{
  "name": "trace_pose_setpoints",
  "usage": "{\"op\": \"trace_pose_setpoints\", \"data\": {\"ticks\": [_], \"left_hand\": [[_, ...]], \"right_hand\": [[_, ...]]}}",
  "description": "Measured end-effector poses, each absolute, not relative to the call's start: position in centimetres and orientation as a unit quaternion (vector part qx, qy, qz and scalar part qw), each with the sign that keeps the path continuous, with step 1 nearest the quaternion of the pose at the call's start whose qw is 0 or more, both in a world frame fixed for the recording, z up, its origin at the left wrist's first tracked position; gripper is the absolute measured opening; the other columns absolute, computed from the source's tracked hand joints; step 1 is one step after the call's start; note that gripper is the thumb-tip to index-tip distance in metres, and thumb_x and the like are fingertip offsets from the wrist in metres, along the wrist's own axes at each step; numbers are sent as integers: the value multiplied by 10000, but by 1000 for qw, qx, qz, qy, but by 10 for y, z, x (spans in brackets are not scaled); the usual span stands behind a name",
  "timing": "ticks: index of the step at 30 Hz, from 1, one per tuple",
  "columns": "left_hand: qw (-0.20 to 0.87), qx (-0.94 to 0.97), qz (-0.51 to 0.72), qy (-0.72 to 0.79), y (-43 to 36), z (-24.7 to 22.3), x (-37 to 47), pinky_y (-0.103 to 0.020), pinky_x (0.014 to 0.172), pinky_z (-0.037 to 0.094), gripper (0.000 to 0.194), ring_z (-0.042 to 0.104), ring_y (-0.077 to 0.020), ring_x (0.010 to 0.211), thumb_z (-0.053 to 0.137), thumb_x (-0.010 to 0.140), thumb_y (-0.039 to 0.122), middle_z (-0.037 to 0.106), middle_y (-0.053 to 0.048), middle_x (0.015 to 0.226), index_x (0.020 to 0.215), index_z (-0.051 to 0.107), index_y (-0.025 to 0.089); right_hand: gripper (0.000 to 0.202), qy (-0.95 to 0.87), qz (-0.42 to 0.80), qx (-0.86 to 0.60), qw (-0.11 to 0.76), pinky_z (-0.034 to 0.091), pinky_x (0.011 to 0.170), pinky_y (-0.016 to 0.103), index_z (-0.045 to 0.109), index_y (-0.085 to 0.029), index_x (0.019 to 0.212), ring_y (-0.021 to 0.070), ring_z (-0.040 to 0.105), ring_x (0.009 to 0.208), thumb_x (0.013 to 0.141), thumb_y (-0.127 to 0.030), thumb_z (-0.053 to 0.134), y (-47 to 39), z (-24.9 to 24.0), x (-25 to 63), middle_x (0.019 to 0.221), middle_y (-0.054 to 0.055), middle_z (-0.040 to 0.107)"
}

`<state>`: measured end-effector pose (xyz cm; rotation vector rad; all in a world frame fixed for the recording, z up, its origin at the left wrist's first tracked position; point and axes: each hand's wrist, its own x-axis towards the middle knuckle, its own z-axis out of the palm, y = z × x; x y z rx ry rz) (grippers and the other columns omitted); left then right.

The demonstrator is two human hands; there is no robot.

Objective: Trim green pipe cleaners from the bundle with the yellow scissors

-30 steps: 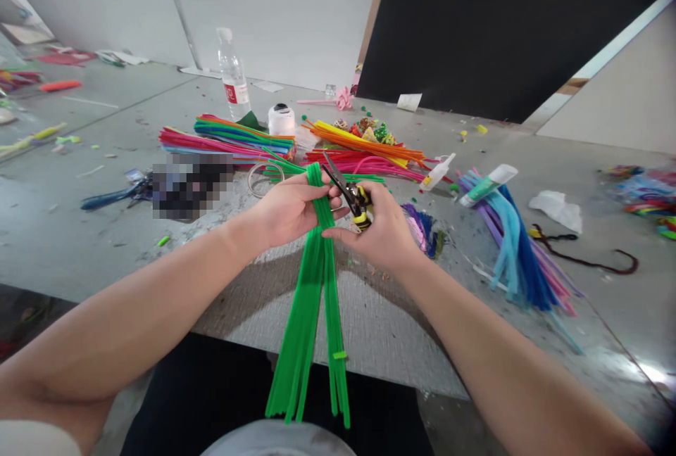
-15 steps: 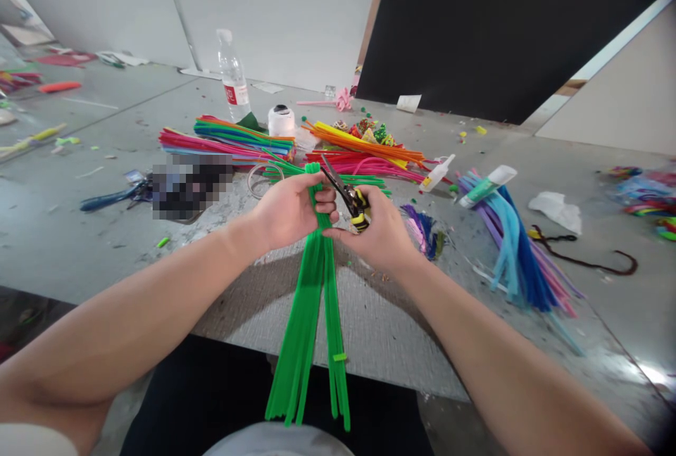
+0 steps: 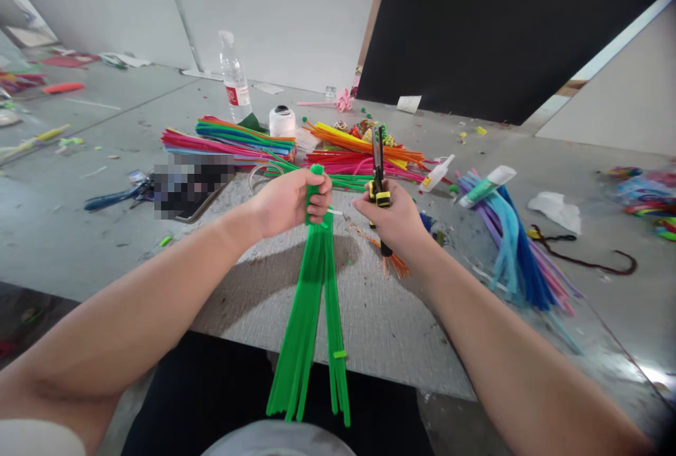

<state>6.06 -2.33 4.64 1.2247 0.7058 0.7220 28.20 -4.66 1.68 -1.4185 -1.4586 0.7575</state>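
Note:
My left hand is closed around the upper end of a bundle of green pipe cleaners. Their top tips poke out above the fist, while the stems hang down and split into two groups past the table's front edge. A thin white strip sticks out beside the fingers. In my right hand is a pair of long-nose pliers with black and yellow handles, jaws pointing up. The pliers are apart from the green bundle, to its right.
Coloured pipe cleaner bundles lie behind my hands, near a water bottle and a white spool. A phone rests at left. Blue and purple pipe cleaners, with a glue tube on them, lie at right.
My right hand has moved right, away from the green bundle, and the pliers have swung from tilted left to nearly upright. The left hand keeps its hold, now with fingers curled tighter.

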Motion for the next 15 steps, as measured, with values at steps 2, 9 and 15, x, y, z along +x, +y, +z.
{"op": "trace_pose_setpoints", "data": {"ticks": [2,9,15], "left_hand": [[490,709,259,436,-14,46,49,-322,665,457,292,526,-196,670,468,945,359,501,-41,698,686,502,228],[104,771,-42,627,21,45,9,-417,962,503,315,710,-368,1114,523,931,312,768,-212,1151,1035,765,140],[63,775,-89,622,26,43,8,-354,885,514,419,733,-324,1106,469,962,356,773,-194,1244,1182,767,161]], "right_hand": [[326,-599,306,-581,459,454,662,354,544,-257,904,170,551,678,733,-415,772,-47,18,282,783,-23,610],[309,-636,281,-569,439,475,692,370,573,-249,908,192,600,730,759,-446,758,-48,16,281,833,6,672],[346,-629,294,-573,437,476,661,366,572,-249,935,191,595,709,745,-463,768,-48,17,281,835,11,674]]}}
